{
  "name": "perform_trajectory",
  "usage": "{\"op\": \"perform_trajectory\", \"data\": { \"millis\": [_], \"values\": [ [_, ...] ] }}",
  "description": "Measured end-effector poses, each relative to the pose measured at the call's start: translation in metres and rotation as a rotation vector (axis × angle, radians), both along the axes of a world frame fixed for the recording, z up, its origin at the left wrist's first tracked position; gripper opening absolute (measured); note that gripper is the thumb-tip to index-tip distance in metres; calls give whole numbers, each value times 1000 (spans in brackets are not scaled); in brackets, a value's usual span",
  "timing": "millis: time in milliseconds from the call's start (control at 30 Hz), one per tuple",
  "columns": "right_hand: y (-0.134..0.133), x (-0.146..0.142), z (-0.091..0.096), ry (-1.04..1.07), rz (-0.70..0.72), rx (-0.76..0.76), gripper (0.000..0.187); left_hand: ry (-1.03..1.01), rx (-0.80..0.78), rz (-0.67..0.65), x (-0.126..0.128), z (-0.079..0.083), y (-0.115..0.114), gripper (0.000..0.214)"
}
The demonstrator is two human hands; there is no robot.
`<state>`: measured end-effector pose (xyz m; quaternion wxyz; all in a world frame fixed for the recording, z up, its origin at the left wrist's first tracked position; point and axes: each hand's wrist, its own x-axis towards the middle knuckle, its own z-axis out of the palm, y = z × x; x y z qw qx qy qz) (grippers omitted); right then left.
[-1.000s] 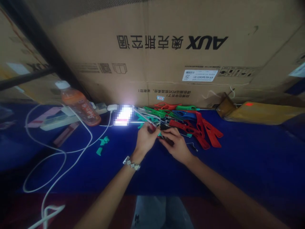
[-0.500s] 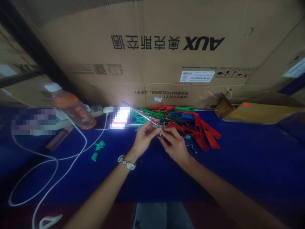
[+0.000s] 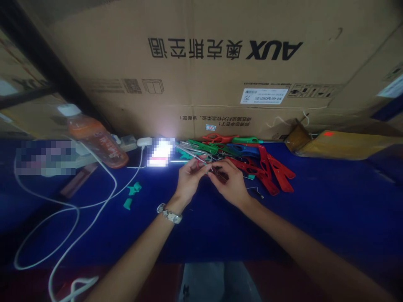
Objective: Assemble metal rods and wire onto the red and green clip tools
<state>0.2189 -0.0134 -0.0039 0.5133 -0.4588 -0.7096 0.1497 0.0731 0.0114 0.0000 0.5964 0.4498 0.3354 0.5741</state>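
Note:
My left hand [image 3: 189, 179] is closed, its thumb and fingers pinching a thin metal rod [image 3: 192, 153] that slants up and to the left. My right hand [image 3: 231, 180] meets it at the near end of the rod, fingertips pressed together. What those fingertips hold is hidden, though thin wire-like bits and something red show between the hands. Just beyond lies a pile of plastic handles with oval openings: red ones [image 3: 281, 170], green ones [image 3: 247, 139] and a blue one [image 3: 244, 149], mixed with metal rods.
A lit phone [image 3: 160, 152] lies left of the pile. Further left are a bottle of orange drink [image 3: 97, 140], a looping white cable [image 3: 94, 218] and small teal plastic pieces [image 3: 134, 188]. A large cardboard box [image 3: 201, 63] stands behind; a yellow package [image 3: 340, 145] lies at right.
The metal rod's far end has dropped lower toward the pile. My right fingers have curled in closer to the rod's near end. The view has shifted slightly.

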Motion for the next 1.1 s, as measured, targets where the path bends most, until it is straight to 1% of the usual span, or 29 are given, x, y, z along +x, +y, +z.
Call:
{"op": "perform_trajectory", "data": {
  "millis": [67, 133, 200, 267, 400, 533, 600, 700, 800, 967, 1100],
  "values": [
    [5, -4, 2, 108, 40, -107, 15, -20, -56, -21, -4, 1, 0, 39],
    [8, -7, 3, 236, 102, -262, 21, -28, -100, -31, -7, 1, 1, 41],
    [10, -8, 2, 347, 180, -416, 29, -8, -114, -22, -9, 2, 2, 41],
    [11, -8, 1, 416, 244, -505, 35, 28, -99, -9, -9, 1, 2, 40],
    [13, -3, 1, 481, 273, -544, 43, 51, -53, -11, -8, 1, 2, 40],
    [14, 1, 2, 530, 272, -557, 47, -45, -83, -112, -7, 4, 0, 40],
    [13, 2, 2, 543, 280, -574, 48, -68, -96, -128, -7, 6, -2, 36],
    [12, 1, 2, 554, 299, -598, 47, -33, -93, -72, -4, 6, -3, 32],
    [11, 1, 3, 568, 319, -606, 47, 10, -63, -25, -2, 3, -2, 34],
    [11, 2, 4, 592, 348, -639, 43, 33, -24, -30, -3, -4, 2, 37],
    [12, 6, 3, 637, 423, -668, 43, 68, -10, -5, -6, -3, 4, 41]
  ]
}}
